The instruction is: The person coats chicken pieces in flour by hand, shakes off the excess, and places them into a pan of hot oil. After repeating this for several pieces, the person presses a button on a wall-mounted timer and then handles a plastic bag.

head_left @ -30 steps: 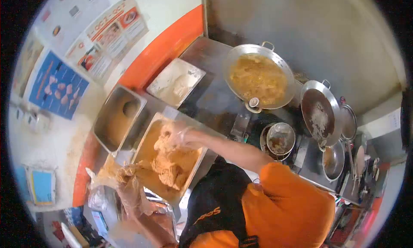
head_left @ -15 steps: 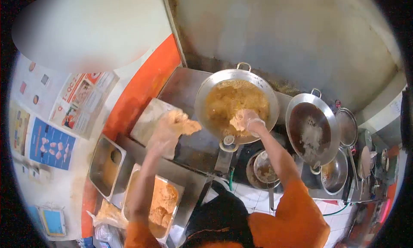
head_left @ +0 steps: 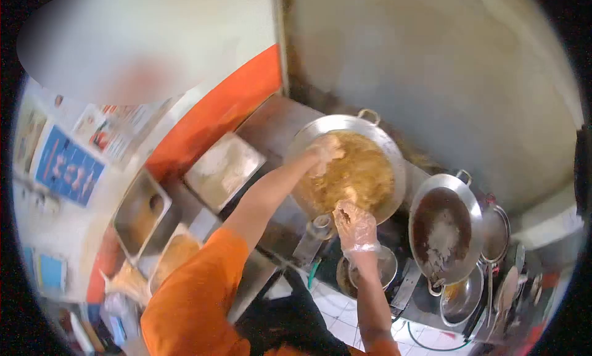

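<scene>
A large metal wok (head_left: 401, 171) holds bubbling golden oil (head_left: 367, 165). My left hand (head_left: 317, 155), in a clear plastic glove, is over the left side of the oil. Its fingers are closed on a battered chicken piece (head_left: 337, 147), partly blurred. At the front rim, my right hand (head_left: 356, 229) wears a loose clear glove smeared with batter. A pale battered piece (head_left: 349, 193) shows at its closed fingertips, low over the oil. The undersides of both hands are hidden.
Right of the wok stands a second wok (head_left: 417, 232) with dark oil and pale foam. Beyond it are a strainer (head_left: 495, 235) and a metal bowl (head_left: 459, 306). Metal trays (head_left: 143, 211) and a flour-dusted tray (head_left: 225, 165) lie left. A pot (head_left: 376, 266) sits below my right wrist.
My left hand has swung right from above the pale tray to over the oil, carrying its battered piece. My right hand has drawn back to the wok's front rim. The view has shifted.
</scene>
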